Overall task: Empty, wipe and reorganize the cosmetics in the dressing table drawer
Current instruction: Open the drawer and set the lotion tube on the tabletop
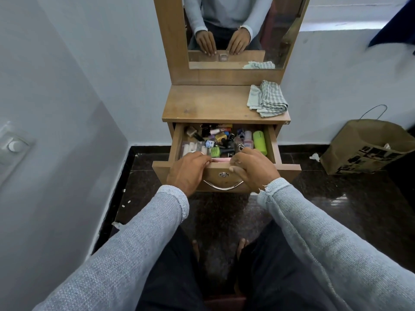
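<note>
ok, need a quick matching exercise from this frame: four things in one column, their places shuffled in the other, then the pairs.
Things:
1. checked cloth
2. lime green bottle
3. paper bag
4. metal handle

Places:
A. on the floor by the wall, right of the dressing table
B. inside the open drawer, at its right side
C. on the drawer front, between the left hand and right hand
D. on the tabletop, right rear corner

Pairs: 1-D, 2-B, 3-A, 4-C

Pale walls (78,63), dark polished floor (336,209)
</note>
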`<control>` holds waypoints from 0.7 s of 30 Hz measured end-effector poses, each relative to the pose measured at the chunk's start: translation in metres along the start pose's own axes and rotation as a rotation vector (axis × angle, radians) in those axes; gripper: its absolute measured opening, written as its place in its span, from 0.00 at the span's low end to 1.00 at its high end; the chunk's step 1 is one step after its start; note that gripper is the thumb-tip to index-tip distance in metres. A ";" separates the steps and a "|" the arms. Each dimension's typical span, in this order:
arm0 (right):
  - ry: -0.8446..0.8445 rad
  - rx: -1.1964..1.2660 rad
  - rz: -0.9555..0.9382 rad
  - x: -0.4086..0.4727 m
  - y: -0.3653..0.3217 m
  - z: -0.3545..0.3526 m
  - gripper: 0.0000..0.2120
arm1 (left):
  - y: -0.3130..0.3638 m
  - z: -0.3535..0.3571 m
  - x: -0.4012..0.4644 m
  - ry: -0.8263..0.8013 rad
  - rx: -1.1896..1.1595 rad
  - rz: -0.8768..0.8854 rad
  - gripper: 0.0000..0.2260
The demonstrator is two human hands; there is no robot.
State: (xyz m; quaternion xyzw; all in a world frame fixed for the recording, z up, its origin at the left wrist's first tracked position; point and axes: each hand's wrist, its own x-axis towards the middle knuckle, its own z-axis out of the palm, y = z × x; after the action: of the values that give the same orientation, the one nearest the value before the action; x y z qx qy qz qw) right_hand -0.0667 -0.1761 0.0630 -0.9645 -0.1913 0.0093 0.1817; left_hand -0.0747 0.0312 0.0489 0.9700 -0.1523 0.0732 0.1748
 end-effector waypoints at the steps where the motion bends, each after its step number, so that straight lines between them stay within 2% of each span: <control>1: -0.013 0.006 0.001 -0.002 -0.001 -0.001 0.10 | 0.000 -0.001 -0.002 -0.007 -0.006 0.006 0.11; 15: -0.217 0.056 -0.006 -0.017 -0.013 -0.015 0.06 | 0.004 -0.011 -0.031 0.025 -0.052 0.016 0.10; 21: -0.322 0.223 0.017 -0.016 -0.009 -0.022 0.05 | 0.006 -0.016 -0.027 0.044 -0.077 0.008 0.10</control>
State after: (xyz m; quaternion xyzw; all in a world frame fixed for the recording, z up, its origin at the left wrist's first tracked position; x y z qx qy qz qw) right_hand -0.0826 -0.1822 0.0857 -0.9261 -0.2073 0.1861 0.2543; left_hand -0.1040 0.0384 0.0601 0.9601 -0.1551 0.0896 0.2149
